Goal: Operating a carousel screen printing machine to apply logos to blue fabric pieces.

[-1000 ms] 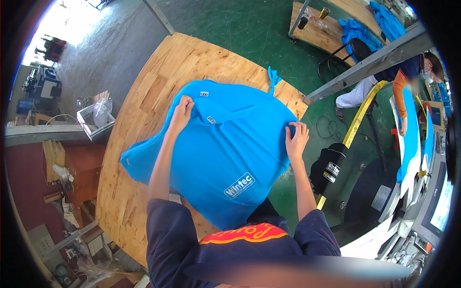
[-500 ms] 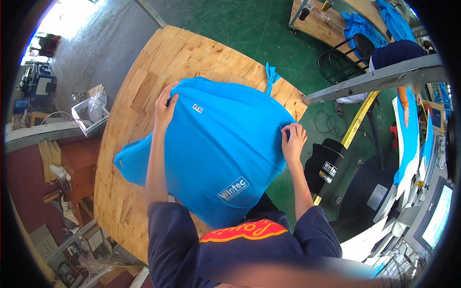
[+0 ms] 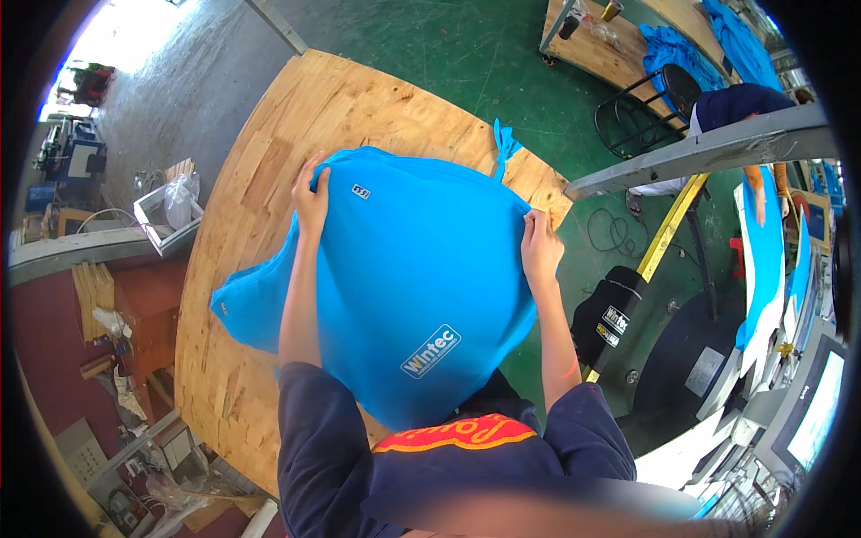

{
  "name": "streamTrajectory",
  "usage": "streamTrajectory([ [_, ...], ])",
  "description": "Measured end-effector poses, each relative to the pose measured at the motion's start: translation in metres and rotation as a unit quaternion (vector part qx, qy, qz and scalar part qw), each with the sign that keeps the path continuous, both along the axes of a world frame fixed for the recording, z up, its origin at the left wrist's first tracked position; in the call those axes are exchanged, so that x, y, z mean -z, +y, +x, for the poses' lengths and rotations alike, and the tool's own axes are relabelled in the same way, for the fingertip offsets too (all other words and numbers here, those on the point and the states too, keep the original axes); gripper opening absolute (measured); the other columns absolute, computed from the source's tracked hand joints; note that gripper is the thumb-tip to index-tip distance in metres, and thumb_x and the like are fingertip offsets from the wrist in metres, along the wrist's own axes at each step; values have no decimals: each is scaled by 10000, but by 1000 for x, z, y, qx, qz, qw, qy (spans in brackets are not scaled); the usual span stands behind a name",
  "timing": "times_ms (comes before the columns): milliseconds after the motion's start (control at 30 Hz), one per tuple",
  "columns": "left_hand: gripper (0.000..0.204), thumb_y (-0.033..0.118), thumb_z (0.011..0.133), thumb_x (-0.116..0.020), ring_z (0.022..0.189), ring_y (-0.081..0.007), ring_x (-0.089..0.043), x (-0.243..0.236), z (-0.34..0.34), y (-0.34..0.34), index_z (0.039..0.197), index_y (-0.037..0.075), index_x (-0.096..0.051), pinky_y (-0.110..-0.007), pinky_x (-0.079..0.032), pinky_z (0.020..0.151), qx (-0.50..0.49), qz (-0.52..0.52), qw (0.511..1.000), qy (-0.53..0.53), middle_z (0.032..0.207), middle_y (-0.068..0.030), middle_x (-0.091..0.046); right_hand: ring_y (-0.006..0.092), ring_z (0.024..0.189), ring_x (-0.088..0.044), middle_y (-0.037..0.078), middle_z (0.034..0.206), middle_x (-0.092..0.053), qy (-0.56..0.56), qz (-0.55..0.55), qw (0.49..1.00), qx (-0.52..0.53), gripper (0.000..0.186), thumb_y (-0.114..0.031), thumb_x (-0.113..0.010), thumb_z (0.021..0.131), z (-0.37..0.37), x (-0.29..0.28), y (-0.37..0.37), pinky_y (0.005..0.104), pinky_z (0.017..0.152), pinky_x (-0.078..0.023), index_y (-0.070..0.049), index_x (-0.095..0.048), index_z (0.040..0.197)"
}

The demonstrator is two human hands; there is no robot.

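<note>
Left hand (image 3: 311, 195) closed on the far-left edge of the blue cloth (image 3: 421, 260), thumb on my side. Right hand (image 3: 542, 249) pinching its far-right edge, fingertips bunched; can't see what's under them. Cloth spread between both hands, over the near-right part of the wooden table (image 3: 247, 215), its near end down at my shirt (image 3: 323, 421). Surface mostly smooth, soft folds on the left. Small white label (image 3: 360, 191) just right of my left hand, bigger white print (image 3: 431, 351) on the near part. One corner sticks out left past my forearm, flat on the table.

Blue strip (image 3: 505, 148) at the table's far-right corner, just beyond the cloth. Right of the table: black fabric piece (image 3: 603, 309) over a yellow bar (image 3: 668, 224). Grey metal beam (image 3: 708, 148) farther out, black stool (image 3: 677, 88) beyond it. Co-worker (image 3: 737, 101) far right, arm over another blue piece (image 3: 762, 269). White frame (image 3: 161, 229) off the table's left side.
</note>
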State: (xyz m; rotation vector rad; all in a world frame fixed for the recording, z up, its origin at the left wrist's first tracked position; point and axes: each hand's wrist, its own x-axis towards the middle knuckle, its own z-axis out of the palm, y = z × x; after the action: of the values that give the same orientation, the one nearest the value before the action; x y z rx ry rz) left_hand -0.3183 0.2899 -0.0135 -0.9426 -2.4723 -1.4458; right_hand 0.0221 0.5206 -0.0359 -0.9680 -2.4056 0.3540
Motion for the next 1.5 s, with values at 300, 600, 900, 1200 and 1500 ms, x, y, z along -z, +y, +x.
streamTrajectory([
  [300, 175, 164, 898, -629, 1005, -274, -604, 9, -5, 1, 1055, 102, -675, -394, -436, 896, -92, -110, 976, 164, 1043, -93, -662, 264, 655, -655, 61, 821, -668, -8, -18, 1000, 21, 80, -166, -597, 919, 0, -5, -3, 370, 530, -502, -112, -542, 942],
  [600, 148, 120, 918, -579, 1017, -339, -593, -5, 74, -153, 1021, 42, -652, -414, -452, 896, -126, -204, 957, 161, 1067, -156, -643, 106, 565, -500, -2, 631, -565, 36, -351, 936, -5, 316, -281, -795, 756, 73, -24, 19, 276, 569, -413, -76, -634, 935],
  [900, 481, 440, 1010, -327, 1439, -353, -174, 33, 42, -325, 1463, 283, -369, -620, -92, 1120, -208, -442, 873, -1, 1564, -68, -239, 101, 649, -483, -11, 706, -530, 97, -452, 887, -17, 245, -206, -737, 820, 120, 14, 36, 269, 601, -394, -32, -584, 896],
  [1200, 526, 469, 996, -359, 1427, -368, -208, 21, 57, -358, 1477, 259, -339, -576, -130, 1134, -140, -341, 922, 122, 1567, -71, -229, 396, 1310, -386, 187, 1372, -475, 4, -4, 993, -115, 552, -318, -677, 816, 90, -22, -184, 542, 1038, -275, -87, -526, 1294],
  [1500, 452, 417, 1004, -376, 1422, -346, -237, 9, 53, -368, 1431, 277, -417, -568, -154, 1136, -241, -307, 916, 92, 1555, -25, -272, 254, 1419, -282, 27, 1540, -312, -154, -11, 828, -540, 619, -428, -629, 848, 235, 9, -356, 553, 1122, -202, -227, -444, 1404],
])
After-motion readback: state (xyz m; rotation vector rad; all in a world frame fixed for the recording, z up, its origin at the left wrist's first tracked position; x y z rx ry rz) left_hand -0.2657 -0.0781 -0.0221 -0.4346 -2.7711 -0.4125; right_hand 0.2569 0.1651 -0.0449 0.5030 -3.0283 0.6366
